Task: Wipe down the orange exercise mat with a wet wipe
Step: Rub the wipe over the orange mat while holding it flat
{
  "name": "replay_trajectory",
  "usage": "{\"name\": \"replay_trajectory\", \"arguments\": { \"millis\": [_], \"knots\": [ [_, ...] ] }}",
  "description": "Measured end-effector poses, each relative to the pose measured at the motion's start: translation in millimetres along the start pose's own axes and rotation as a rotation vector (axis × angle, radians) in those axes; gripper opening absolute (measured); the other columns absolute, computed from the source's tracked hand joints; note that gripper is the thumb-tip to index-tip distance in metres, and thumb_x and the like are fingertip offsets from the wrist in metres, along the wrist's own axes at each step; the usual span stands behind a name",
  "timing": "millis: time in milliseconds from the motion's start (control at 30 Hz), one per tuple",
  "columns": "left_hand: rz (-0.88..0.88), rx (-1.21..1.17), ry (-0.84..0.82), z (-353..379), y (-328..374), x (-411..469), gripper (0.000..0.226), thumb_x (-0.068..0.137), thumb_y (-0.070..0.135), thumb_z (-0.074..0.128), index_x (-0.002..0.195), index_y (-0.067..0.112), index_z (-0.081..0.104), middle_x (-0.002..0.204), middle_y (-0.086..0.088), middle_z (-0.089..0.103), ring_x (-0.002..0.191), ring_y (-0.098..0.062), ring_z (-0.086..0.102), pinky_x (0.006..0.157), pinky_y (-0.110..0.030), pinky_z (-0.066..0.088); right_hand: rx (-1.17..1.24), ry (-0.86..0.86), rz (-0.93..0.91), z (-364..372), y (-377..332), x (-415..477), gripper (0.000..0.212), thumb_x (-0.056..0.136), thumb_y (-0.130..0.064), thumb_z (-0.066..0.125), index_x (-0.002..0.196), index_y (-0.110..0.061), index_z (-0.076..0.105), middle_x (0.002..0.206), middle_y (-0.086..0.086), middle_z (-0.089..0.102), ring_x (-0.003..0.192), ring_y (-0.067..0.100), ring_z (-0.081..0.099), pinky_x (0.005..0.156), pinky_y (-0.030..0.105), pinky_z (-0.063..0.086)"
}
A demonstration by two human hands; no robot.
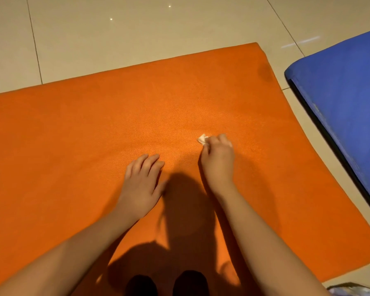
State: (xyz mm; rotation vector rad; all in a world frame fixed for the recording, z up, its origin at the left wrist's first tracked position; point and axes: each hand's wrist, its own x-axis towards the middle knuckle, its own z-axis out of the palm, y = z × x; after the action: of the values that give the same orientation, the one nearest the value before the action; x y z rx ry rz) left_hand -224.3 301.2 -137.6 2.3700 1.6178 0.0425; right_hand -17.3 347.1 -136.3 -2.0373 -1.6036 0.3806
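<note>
Peeking out past the curled fingers of the right hand (218,161), the wet wipe (203,139) is pinched against the orange mat (73,129). Left hand (142,184) rests flat beside it, fingers relaxed.

Your right hand (219,161) covers most of the crumpled white wet wipe (202,139), leaving you only a small corner past the fingers at centre right. The flat orange exercise mat (94,124) runs off the left and bottom edges, the thick blue padded mat (346,99) off the right. At lower right a pale crinkled object (350,291) is cropped beyond telling, like the two dark rounded shapes (189,283) at bottom centre.
</note>
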Motion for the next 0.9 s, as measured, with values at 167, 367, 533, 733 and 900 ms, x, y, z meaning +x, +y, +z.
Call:
{"name": "replay_trajectory", "arguments": {
  "millis": [167, 367, 533, 733, 900],
  "knots": [
    [0.007, 0.051, -0.039, 2.2, -8.2, 13.5, 0.065, 0.095, 0.052, 0.034, 0.142, 0.008, 0.044, 0.152, -0.01, 0.039, 0.144, -0.032, 0.024, 0.116, -0.048, 0.008, -0.036, -0.141, -0.294, 6.9, 1.8, -1.3, 0.008, 0.081, -0.01, 0.061, 0.08, -0.004, 0.066, 0.077, 0.014, 0.053, 0.074, 0.033, 0.054, 0.065, 0.036, 0.033],
    [0.008, 0.017, 0.006, 3.7, -11.3, 15.7, 0.059, 0.094, 0.047, 0.037, 0.138, 0.01, 0.048, 0.146, -0.01, 0.047, 0.141, -0.03, 0.03, 0.113, -0.048, 0.014, -0.027, 0.003, -0.088, 4.9, 3.3, 31.4, 0.002, 0.08, -0.002, 0.065, 0.079, -0.001, 0.066, 0.081, 0.018, 0.055, 0.077, 0.036, 0.055, 0.062, 0.034, 0.037],
    [-0.006, 0.018, 0.035, 0.5, -21.1, 29.4, 0.06, 0.096, 0.046, 0.037, 0.141, 0.007, 0.046, 0.15, -0.009, 0.043, 0.143, -0.029, 0.027, 0.116, -0.046, 0.012, 0.002, -0.12, -0.388, 21.1, -10.6, 22.9, 0.008, 0.082, -0.008, 0.061, 0.078, -0.001, 0.065, 0.078, 0.017, 0.057, 0.072, 0.034, 0.056, 0.066, 0.035, 0.031],
    [0.023, 0.06, 0.051, 3.2, -23.0, 32.4, 0.062, 0.091, 0.045, 0.04, 0.14, 0.007, 0.047, 0.147, -0.011, 0.047, 0.139, -0.032, 0.031, 0.113, -0.049, 0.016, -0.118, -0.062, -0.28, 6.9, 15.2, 72.2, 0.015, 0.085, -0.018, 0.059, 0.088, -0.007, 0.069, 0.084, 0.014, 0.057, 0.083, 0.034, 0.055, 0.065, 0.038, 0.042],
    [0.071, -0.001, 0.133, -3.5, -32.9, 43.3, 0.054, 0.093, 0.039, 0.042, 0.133, 0.005, 0.051, 0.138, -0.014, 0.054, 0.131, -0.034, 0.04, 0.106, -0.046, 0.024, -0.059, 0.073, -0.165, 30.6, -17.8, 66.3, 0.007, 0.08, -0.004, 0.063, 0.085, -0.001, 0.067, 0.08, 0.019, 0.055, 0.075, 0.035, 0.054, 0.063, 0.035, 0.028]
  ]
}}
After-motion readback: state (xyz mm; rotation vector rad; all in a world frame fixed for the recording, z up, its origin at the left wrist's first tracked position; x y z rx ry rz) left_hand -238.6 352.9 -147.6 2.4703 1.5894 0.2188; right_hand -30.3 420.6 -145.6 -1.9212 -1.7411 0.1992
